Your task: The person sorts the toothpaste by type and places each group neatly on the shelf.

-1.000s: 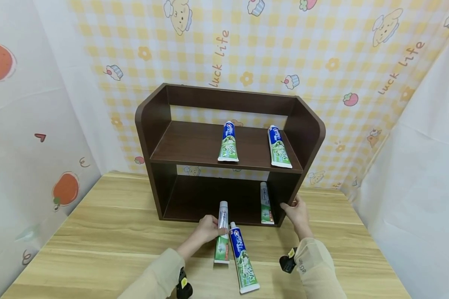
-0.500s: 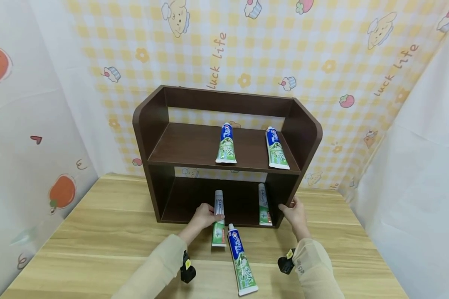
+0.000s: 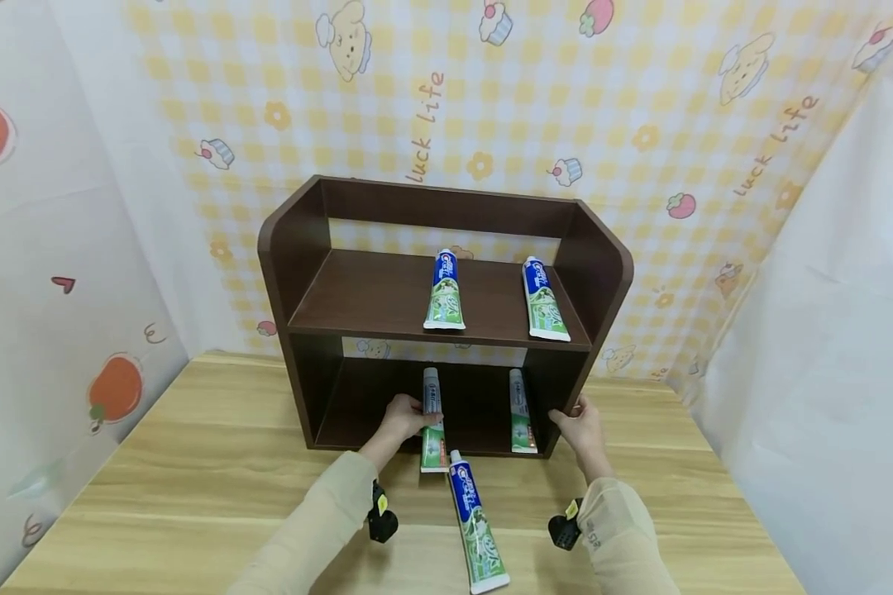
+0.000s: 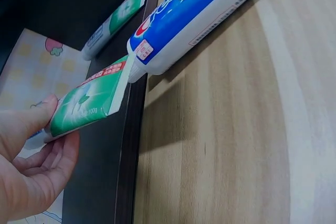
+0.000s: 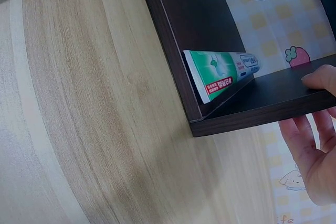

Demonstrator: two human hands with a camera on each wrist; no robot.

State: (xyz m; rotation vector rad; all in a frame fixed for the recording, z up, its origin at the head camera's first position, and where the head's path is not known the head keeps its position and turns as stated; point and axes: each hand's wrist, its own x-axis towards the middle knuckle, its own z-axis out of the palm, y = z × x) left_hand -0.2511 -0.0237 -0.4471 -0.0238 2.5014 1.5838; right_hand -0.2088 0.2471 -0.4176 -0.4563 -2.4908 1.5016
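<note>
My left hand [image 3: 405, 418] pinches a green and silver toothpaste tube [image 4: 88, 102] between thumb and fingers. Its cap end points into the lower compartment of the dark brown shelf [image 3: 387, 314], while the flat green end sticks out past the front edge. At the shelf's right side panel, my right hand [image 3: 582, 430] grips the board, thumb inside and fingers outside. A second green and silver toothpaste tube [image 5: 220, 72] lies in the lower compartment beside that panel. On the table in front, a blue and green toothpaste tube [image 3: 479, 525] lies with its cap toward the shelf.
Two blue and green tubes lie on the upper board, a middle toothpaste tube [image 3: 445, 291] and a right toothpaste tube [image 3: 545, 299]. The shelf stands on a wooden table [image 3: 193, 487] before a yellow checked backdrop [image 3: 253, 107].
My left hand has moved forward, carrying the green and silver toothpaste tube from over the table partly into the lower compartment. My right hand keeps its grip on the side panel.
</note>
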